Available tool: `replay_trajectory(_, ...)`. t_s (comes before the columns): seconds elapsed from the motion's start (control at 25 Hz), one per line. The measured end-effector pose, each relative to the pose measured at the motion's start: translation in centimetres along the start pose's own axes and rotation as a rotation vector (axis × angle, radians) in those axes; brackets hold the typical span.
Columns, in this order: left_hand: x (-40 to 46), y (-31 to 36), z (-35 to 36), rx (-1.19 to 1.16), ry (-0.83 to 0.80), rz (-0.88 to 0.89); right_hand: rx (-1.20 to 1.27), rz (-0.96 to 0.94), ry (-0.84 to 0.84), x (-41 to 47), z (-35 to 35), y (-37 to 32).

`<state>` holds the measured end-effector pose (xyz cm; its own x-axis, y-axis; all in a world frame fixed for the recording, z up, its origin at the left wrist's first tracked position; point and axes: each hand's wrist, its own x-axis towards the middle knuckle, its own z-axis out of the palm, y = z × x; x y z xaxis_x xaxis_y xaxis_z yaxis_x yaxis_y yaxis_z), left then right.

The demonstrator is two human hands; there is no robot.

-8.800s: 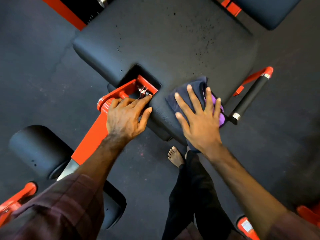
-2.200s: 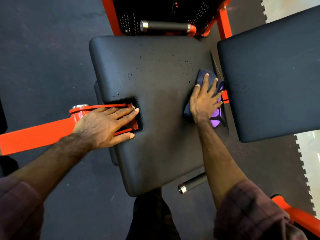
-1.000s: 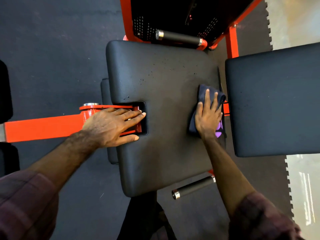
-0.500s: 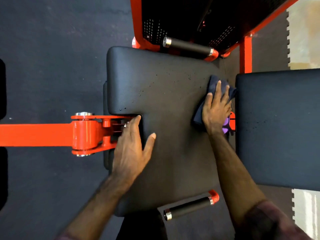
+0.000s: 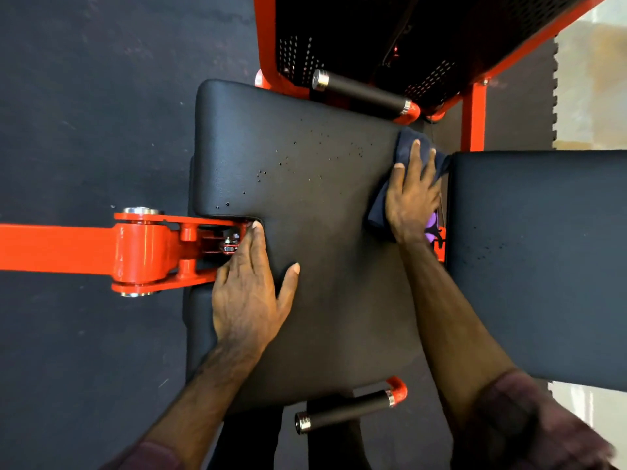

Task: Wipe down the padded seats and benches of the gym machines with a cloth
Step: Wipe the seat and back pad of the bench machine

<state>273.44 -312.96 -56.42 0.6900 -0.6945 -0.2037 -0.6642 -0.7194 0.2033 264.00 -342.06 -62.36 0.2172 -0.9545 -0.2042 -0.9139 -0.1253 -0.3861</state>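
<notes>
We press our flat right hand (image 5: 412, 198) on the dark blue cloth (image 5: 403, 147) at the black padded seat (image 5: 322, 266)'s far right edge (droplets (image 5: 305, 157) remain, sweep left next), left hand (image 5: 247, 293) flat, bracing.

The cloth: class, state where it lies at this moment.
In the head view, the cloth lies flat under the right hand at the far right edge of the seat pad, next to the gap before the back pad.

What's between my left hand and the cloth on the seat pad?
In the head view, only bare black seat pad lies between the left hand and the cloth; the droplets sit farther up.
</notes>
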Motion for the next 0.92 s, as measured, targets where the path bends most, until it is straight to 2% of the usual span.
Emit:
replay_trajectory(0.04, -0.1, 0.0, 0.0, 0.0, 0.005, -0.006, -0.009, -0.058, -0.004, 0.1, 0.2, -0.6)
replay_trajectory(0.16, -0.1, 0.0, 0.0, -0.011, 0.021, -0.023, -0.087, -0.421, -0.051, -3.1, -0.5, 2.8)
replay_trajectory(0.2, -0.2, 0.1, 0.0, -0.012, 0.026, -0.024, -0.092, -0.456, -0.066, -3.3, -1.1, 4.4)
replay_trajectory(0.28, -0.1, 0.1, 0.2, -0.002, 0.04, -0.024, -0.065, -0.34, -0.033, -1.3, -1.4, 4.0)
replay_trajectory(0.36, -0.1, 0.1, 0.6, 0.006, 0.049, -0.021, 0.003, -0.081, 0.002, 1.6, -0.7, 0.2)
replay_trajectory(0.4, -0.1, 0.1, 0.7, 0.009, 0.053, -0.022, 0.003, -0.035, -0.008, 2.3, -0.1, -1.3)
replay_trajectory(0.44, -0.1, 0.1, 0.7, 0.011, 0.058, -0.028, -0.017, -0.069, -0.02, 2.1, 0.1, -2.1)
replay_trajectory(0.56, -0.2, 0.1, 0.7, -0.011, 0.059, -0.034, -0.115, -0.504, -0.095, -1.0, -0.9, 1.4)
replay_trajectory(0.6, -0.2, 0.2, 0.6, -0.015, 0.062, -0.036, -0.128, -0.568, -0.118, -1.3, -1.4, 3.1)
replay_trajectory(0.64, -0.2, 0.2, 0.6, -0.016, 0.07, -0.041, -0.111, -0.533, -0.11, -0.9, -1.7, 3.2)
replay_trajectory(0.76, 0.0, 0.3, 0.8, -0.01, 0.096, -0.036, 0.032, -0.075, -0.061, 1.2, -0.2, -3.0)
replay_trajectory(0.8, 0.0, 0.3, 0.9, -0.007, 0.103, -0.036, 0.02, -0.061, -0.063, 1.3, 0.3, -5.0)
replay_trajectory(0.84, 0.0, 0.3, 0.9, -0.006, 0.109, -0.041, -0.003, -0.145, -0.067, 0.8, 0.5, -5.7)
replay_trajectory(0.92, -0.1, 0.3, 0.9, -0.014, 0.113, -0.051, -0.069, -0.483, -0.082, -0.1, -0.4, -3.2)
